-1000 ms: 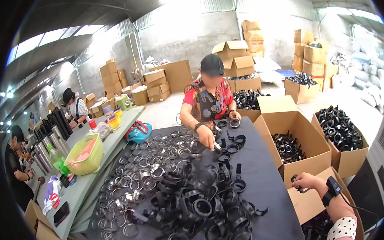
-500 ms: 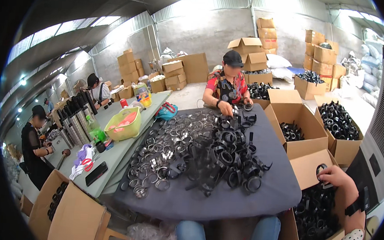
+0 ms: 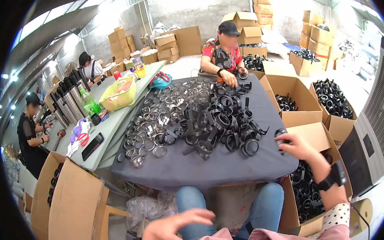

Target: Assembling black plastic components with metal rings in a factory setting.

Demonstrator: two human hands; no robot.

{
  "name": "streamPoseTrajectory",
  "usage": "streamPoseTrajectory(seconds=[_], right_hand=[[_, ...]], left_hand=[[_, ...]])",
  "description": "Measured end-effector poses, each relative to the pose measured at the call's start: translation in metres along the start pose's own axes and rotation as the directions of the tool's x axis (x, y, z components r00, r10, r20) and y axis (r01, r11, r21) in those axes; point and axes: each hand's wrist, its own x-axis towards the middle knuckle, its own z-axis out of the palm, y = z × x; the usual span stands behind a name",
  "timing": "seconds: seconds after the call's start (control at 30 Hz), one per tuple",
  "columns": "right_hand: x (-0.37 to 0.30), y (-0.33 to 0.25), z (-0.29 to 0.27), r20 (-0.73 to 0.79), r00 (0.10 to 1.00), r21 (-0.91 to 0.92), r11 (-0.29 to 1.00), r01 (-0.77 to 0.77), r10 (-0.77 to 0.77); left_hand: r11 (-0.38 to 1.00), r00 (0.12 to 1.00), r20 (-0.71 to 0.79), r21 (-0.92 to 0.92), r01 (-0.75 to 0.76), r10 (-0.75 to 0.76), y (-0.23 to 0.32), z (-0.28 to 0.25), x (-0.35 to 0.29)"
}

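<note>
My right hand (image 3: 299,147) is closed on a black ring-shaped part (image 3: 281,135), off the table's right edge and above an open carton (image 3: 326,225) of similar black parts. Over my lap, my left hand (image 3: 174,228) is open, its fingers apart and nothing in it. On the dark cloth-covered table (image 3: 175,176) lies a heap of black rings with handles (image 3: 220,124). Loose silvery metal rings (image 3: 149,133) spread to the left of that heap. Across the table, a person (image 3: 224,56) reaches one hand to the heap and holds a ring in the other.
Cartons of black parts (image 3: 285,103) stand right of the table, with a large grey machine (image 3: 372,126) beyond. A green side table (image 3: 111,146) at left bears a yellow basket (image 3: 118,99), red scissors (image 3: 83,139) and a phone (image 3: 92,147). A carton (image 3: 75,196) stands near my left.
My right hand has moved left and up from over the carton toward the table edge, with the part held. My left hand has come into view over my lap. The view has tilted down.
</note>
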Motion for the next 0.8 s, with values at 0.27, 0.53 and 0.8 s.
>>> streamPoseTrajectory(seconds=[0.27, 0.53, 0.8], right_hand=[[0.092, 0.008, 0.084, -0.13, 0.977, 0.016, 0.984, 0.175, -0.172], [0.165, 0.007, 0.118, -0.311, 0.95, -0.011, 1.0, 0.014, -0.017], [0.205, 0.026, 0.116, -0.451, 0.89, 0.418, 0.898, 0.138, 0.073]], left_hand=[[0.997, 0.875, 0.479, 0.009, -0.078, 0.065, -0.01, 0.011, 0.032], [0.935, 0.961, -0.08, -0.269, 0.233, -0.263, -0.105, -0.028, -0.015], [0.625, 0.699, 0.208, -0.324, 0.71, -0.684, -0.176, -0.011, -0.054]])
